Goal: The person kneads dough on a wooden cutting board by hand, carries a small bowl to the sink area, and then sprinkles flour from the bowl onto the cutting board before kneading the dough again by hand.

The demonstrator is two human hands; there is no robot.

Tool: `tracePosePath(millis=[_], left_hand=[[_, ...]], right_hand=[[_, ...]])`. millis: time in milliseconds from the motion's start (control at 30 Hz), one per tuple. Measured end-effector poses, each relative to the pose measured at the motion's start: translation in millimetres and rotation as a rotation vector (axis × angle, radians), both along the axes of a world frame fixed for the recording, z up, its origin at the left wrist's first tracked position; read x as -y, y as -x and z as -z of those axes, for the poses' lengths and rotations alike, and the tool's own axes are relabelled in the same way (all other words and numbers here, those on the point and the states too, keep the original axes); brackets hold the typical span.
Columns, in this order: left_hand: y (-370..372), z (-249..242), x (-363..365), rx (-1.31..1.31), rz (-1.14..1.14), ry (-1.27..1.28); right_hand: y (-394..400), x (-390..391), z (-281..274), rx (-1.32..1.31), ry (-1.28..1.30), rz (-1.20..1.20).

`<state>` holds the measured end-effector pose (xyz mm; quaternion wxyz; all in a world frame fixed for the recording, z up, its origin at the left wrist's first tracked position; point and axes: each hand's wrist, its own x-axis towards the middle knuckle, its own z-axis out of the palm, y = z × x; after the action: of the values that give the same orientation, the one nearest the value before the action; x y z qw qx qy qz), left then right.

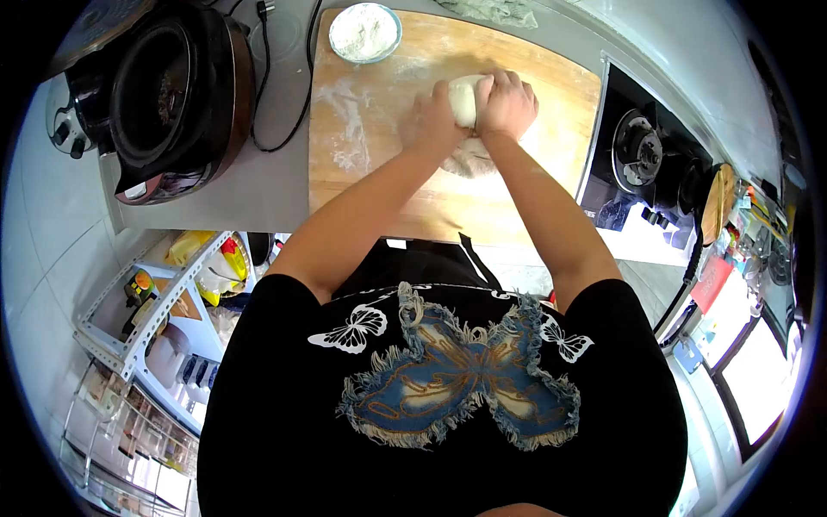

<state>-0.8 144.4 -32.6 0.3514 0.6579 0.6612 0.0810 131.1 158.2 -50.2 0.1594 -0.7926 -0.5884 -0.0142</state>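
Note:
A pale lump of dough (464,100) lies on a wooden board (362,191), partly covered by both hands. My left hand (432,125) is pressed against its left side, slightly blurred, with the fingers curled round it. From the right, my right hand (507,105) grips the dough, fingers bent over its far side. More dough (470,160) bulges out below the wrists, toward my body. A bowl of white flour (365,33) stands at the board's far left corner, and flour is smeared over the wood left of my hands.
At the left a dark electric cooking pan (164,99) stands with its lid raised, beside a black cable (266,86). A gas hob (637,151) adjoins the board's right side. Below left is a shelf rack (155,332) with packages.

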Motion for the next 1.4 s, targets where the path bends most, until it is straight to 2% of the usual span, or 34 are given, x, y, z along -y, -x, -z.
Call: tracePosePath(millis=[100, 167, 233, 267, 333, 400, 433, 467, 533, 567, 600, 633, 700, 733, 767, 800, 833, 900, 933, 1000, 1067, 1133, 1200, 1233, 1300, 1333, 1367, 1400], left_hand=[[-4, -2, -31, 0.006, 0.018, 0.118], [-10, 6, -48, -0.026, 0.038, 0.131], [-11, 9, -61, -0.055, 0.056, 0.141], [-10, 8, -65, -0.093, 0.1, 0.142], [-11, 13, -74, -0.142, 0.216, 0.164], [-18, 40, -69, -0.142, 0.229, 0.098], [-16, 33, -56, -0.143, 0.239, 0.054], [-12, 29, -39, -0.145, 0.245, 0.051], [9, -33, 24, 0.028, 0.172, 0.022], [20, -27, 49, 0.137, 0.219, -0.113], [31, -9, 74, 0.248, 0.265, -0.247], [45, 3, 93, 0.249, 0.267, -0.249], [68, 20, 117, 0.509, 0.17, -0.417], [71, 20, 121, 0.509, 0.168, -0.419], [73, 21, 123, 0.784, -0.081, 0.093], [73, 18, 123, 1.022, -0.331, 0.622], [68, 14, 123, 1.026, -0.329, 0.62], [61, 10, 118, 1.236, -0.533, 0.837], [64, 22, 113, 1.24, -0.542, 0.838], [73, 38, 93, 1.404, -0.416, 1.004], [78, 41, 92, 1.4, -0.398, 0.992], [83, 35, 98, 1.399, -0.385, 0.978], [89, 28, 119, 1.541, -0.549, 0.689], [95, 25, 124, 1.543, -0.557, 0.689], [119, 15, 130, 1.302, -0.459, 0.329], [128, -1, 134, 1.221, -0.487, 0.227], [134, 5, 135, 1.216, -0.492, 0.225], [138, 18, 137, 1.009, -0.407, -0.043]], right_hand=[[0, -20, 2, 0.037, -0.016, -0.051], [-4, -39, 15, -0.01, -0.049, 0.111], [-5, -36, 7, -0.059, -0.154, -0.002], [-8, -39, 7, -0.159, -0.017, 0.034], [-13, -55, 1, -0.176, 0.315, 0.186], [-17, -56, -4, -0.213, 0.335, 0.202], [-20, -47, -5, -0.253, 0.378, 0.215], [-29, -31, -7, -0.481, 0.286, 0.135], [-38, 15, -18, -0.589, 0.198, 0.063], [-40, 41, -27, -0.691, 0.113, -0.017], [-44, 71, -38, -0.929, 0.048, 0.036], [-46, 100, -48, -1.166, -0.02, 0.089], [-47, 142, -46, -0.948, -0.13, 0.346], [-45, 158, -53, -1.199, -0.013, 0.514], [-42, 170, -58, -1.445, 0.111, 0.685], [-38, 180, -57, -1.772, 0.199, 0.575], [-39, 181, -57, -1.769, 0.196, 0.571], [-39, 177, -56, -1.605, 0.266, 0.553], [-44, 168, -55, -1.589, 0.298, 0.57], [-46, 150, -54, -1.549, 0.35, 0.561], [-43, 139, -56, -1.529, 0.377, 0.525], [-35, 131, -61, -1.492, 0.269, 0.42], [-9, 132, -73, -1.458, 0.254, 0.344], [8, 134, -78, -1.427, 0.24, 0.285], [27, 130, -68, -1.448, 0.266, 0.22], [34, 125, -58, -1.673, 0.283, 0.209], [41, 118, -47, -1.899, 0.296, 0.194], [46, 112, -28, -2.052, 0.311, 0.214]])
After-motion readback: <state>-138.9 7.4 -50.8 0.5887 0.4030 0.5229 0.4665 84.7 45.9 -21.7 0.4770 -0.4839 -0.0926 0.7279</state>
